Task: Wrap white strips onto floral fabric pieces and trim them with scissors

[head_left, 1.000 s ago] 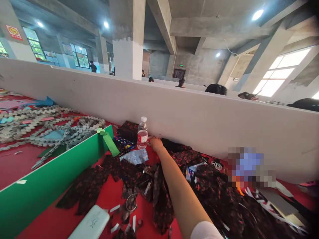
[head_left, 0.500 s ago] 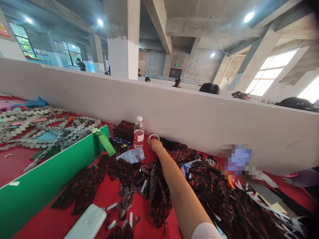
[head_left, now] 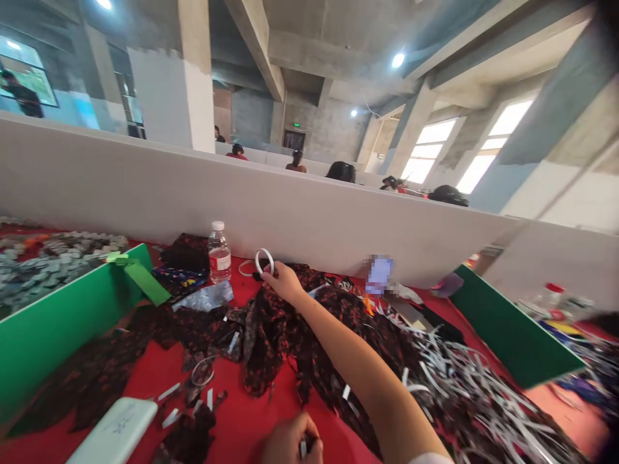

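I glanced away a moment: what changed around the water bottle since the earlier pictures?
The right hand, which reached beside the water bottle, has taken hold of the white ring and lifted it, drawing back. The left hand has come into view, curled on a small piece. Water bottle and power bank stayed put.

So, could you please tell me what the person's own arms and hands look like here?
The right hand and forearm are bare, with no glove, watch or bracelet; a white sleeve edge shows at the upper arm. The left hand, only partly in frame, is also bare.
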`<act>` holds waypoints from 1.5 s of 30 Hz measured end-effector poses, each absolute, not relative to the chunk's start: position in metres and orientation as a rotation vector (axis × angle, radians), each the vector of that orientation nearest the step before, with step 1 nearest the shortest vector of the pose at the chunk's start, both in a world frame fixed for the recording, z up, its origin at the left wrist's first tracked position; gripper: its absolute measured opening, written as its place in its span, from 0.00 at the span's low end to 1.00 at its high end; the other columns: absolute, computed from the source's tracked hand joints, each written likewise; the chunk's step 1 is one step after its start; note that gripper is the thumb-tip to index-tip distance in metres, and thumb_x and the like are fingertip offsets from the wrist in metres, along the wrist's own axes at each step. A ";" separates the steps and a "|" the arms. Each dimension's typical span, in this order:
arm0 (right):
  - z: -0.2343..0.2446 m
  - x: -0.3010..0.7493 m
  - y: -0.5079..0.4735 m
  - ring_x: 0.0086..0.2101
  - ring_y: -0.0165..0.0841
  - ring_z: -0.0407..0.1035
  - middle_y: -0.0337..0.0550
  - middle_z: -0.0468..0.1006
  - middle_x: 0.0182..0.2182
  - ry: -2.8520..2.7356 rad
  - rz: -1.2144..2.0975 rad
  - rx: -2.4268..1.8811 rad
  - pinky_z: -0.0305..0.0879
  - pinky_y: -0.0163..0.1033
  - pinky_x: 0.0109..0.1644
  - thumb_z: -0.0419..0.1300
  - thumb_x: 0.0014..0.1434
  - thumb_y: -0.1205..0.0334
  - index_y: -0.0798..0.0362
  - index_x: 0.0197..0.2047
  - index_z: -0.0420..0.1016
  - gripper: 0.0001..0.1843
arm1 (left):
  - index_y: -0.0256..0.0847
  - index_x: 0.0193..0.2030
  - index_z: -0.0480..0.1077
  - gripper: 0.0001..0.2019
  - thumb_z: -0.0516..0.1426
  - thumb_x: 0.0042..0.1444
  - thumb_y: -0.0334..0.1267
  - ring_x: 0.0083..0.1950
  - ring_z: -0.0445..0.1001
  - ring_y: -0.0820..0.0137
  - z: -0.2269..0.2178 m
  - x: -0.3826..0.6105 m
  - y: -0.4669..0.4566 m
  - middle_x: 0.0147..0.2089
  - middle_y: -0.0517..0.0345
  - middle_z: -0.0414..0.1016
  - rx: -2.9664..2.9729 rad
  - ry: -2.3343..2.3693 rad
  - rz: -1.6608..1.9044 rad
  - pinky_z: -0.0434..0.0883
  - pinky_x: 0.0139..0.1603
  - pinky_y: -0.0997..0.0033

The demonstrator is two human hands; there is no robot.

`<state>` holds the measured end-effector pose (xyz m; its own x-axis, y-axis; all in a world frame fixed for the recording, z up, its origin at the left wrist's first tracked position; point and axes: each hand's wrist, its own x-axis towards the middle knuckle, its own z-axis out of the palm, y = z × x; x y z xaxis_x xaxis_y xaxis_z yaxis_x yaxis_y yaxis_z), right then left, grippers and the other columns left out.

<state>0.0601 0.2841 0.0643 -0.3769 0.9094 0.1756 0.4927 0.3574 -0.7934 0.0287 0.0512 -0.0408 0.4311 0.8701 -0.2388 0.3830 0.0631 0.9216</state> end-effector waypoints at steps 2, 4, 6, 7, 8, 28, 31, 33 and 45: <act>0.064 0.091 0.241 0.29 0.27 0.71 0.39 0.75 0.35 -1.881 1.006 -1.134 0.69 0.34 0.34 0.46 0.67 0.56 0.53 0.47 0.63 0.12 | 0.37 0.32 0.68 0.07 0.57 0.54 0.39 0.33 0.70 0.69 -0.043 0.031 0.051 0.29 0.61 0.70 1.545 1.179 0.565 0.68 0.37 0.67; 0.057 0.123 0.192 0.24 0.26 0.68 0.38 0.75 0.31 -1.769 1.121 -1.060 0.65 0.32 0.29 0.40 0.68 0.50 0.52 0.43 0.62 0.17 | 0.40 0.28 0.64 0.07 0.55 0.52 0.39 0.31 0.66 0.70 -0.042 0.030 0.049 0.25 0.65 0.64 1.546 1.148 0.629 0.63 0.34 0.71; 0.045 0.153 0.142 0.20 0.25 0.62 0.38 0.73 0.27 -1.662 1.212 -1.008 0.59 0.30 0.24 0.40 0.66 0.45 0.52 0.38 0.62 0.21 | 0.41 0.26 0.62 0.08 0.54 0.51 0.42 0.29 0.62 0.71 -0.037 0.027 0.046 0.23 0.66 0.59 1.536 1.087 0.674 0.59 0.31 0.72; 0.039 0.166 0.120 0.18 0.24 0.59 0.37 0.72 0.24 -1.617 1.258 -0.989 0.55 0.30 0.22 0.41 0.65 0.43 0.53 0.37 0.63 0.23 | 0.41 0.27 0.62 0.09 0.52 0.52 0.43 0.29 0.61 0.71 -0.033 0.024 0.045 0.24 0.67 0.58 1.523 1.059 0.701 0.59 0.31 0.72; 0.032 0.178 0.099 0.17 0.24 0.55 0.36 0.71 0.22 -1.576 1.305 -0.971 0.52 0.29 0.21 0.42 0.64 0.41 0.53 0.35 0.63 0.24 | 0.41 0.27 0.62 0.09 0.51 0.52 0.44 0.28 0.59 0.71 -0.030 0.022 0.044 0.23 0.67 0.56 1.508 1.032 0.717 0.58 0.30 0.72; -0.005 0.210 0.017 0.13 0.22 0.52 0.31 0.62 0.11 -1.339 1.767 -0.698 0.51 0.32 0.25 0.57 0.57 0.45 0.58 0.24 0.74 0.23 | 0.41 0.27 0.64 0.07 0.53 0.53 0.40 0.30 0.58 0.72 0.015 -0.011 0.033 0.28 0.64 0.63 1.530 0.722 0.704 0.58 0.32 0.73; -0.004 0.212 0.021 0.18 0.25 0.58 0.34 0.65 0.14 -1.280 1.748 -0.667 0.56 0.35 0.32 0.57 0.55 0.42 0.57 0.24 0.74 0.24 | 0.41 0.26 0.62 0.08 0.53 0.53 0.40 0.30 0.60 0.72 0.009 -0.014 0.037 0.29 0.63 0.64 1.410 0.657 0.816 0.59 0.32 0.73; -0.004 0.213 0.022 0.23 0.28 0.62 0.37 0.67 0.17 -1.264 1.756 -0.656 0.58 0.37 0.35 0.58 0.54 0.42 0.56 0.25 0.74 0.24 | 0.41 0.25 0.61 0.07 0.53 0.51 0.39 0.29 0.60 0.72 0.006 -0.016 0.039 0.28 0.62 0.64 1.343 0.643 0.831 0.59 0.31 0.73; 0.009 0.212 0.014 0.17 0.23 0.59 0.36 0.70 0.17 -1.460 1.830 -0.746 0.55 0.31 0.25 0.61 0.55 0.50 0.60 0.29 0.79 0.18 | 0.41 0.25 0.63 0.03 0.52 0.48 0.32 0.32 0.62 0.71 0.028 -0.007 0.027 0.30 0.61 0.67 1.677 0.720 0.539 0.61 0.33 0.73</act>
<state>0.2123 0.0140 0.0091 -0.6113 0.7910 -0.0261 -0.1503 -0.1484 -0.9774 -0.0072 0.0274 0.0283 0.7041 0.7096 -0.0268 0.1745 -0.1363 0.9752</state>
